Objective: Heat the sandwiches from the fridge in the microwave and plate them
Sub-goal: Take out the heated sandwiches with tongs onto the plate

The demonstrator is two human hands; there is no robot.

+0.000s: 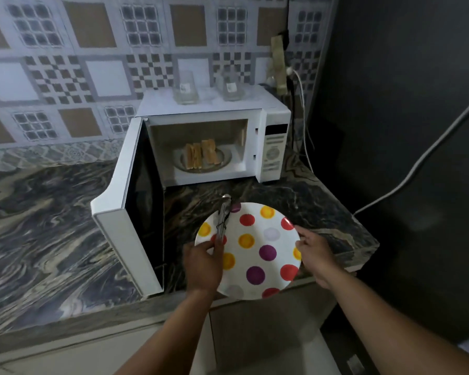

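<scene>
The white microwave [271,115] stands on the counter with its door [122,201] swung wide to the left. Inside, several toasted sandwiches [201,155] stand on a glass dish [225,158]. In front of it a white plate with coloured dots [266,255] sits at the counter's front edge. My left hand [203,266] grips metal tongs [224,212] over the plate's left side, their tips pointing at the microwave. At the plate's right rim rests my right hand [313,250], its fingers on the edge.
Two clear glasses [186,87] [232,86] stand on top of the microwave. A marbled counter [44,212] stretches to the left. Cables [303,123] hang at the right of the microwave beside a dark fridge wall [406,131]. Patterned tiles cover the back wall.
</scene>
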